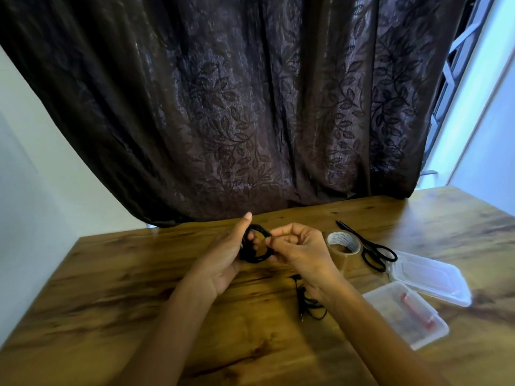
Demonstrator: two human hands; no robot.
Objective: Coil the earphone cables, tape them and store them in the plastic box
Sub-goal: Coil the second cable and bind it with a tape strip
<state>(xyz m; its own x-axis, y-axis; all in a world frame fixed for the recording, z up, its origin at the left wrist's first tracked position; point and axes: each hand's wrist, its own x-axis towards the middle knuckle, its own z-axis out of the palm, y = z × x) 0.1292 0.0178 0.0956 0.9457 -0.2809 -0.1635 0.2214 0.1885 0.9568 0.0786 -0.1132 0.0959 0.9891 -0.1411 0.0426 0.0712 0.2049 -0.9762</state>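
A person's left hand (224,257) is gripping a black coiled earphone cable (255,259) with the thumb raised, apparently to stop the loops springing apart. The right hand (299,250) is pinching the coil's edge, likely tucking in a loose end. Under the right wrist, a second black earphone cable (310,303) is lying uncoiled on the wooden table (139,288), seemingly awaiting its turn. A roll of clear brownish packing tape (344,245) and black-handled scissors (374,253) are sitting just right of the hands, handy for taping. Beyond them, the clear plastic box (383,298) is standing open, with its clear lid (434,280) lying beside it.
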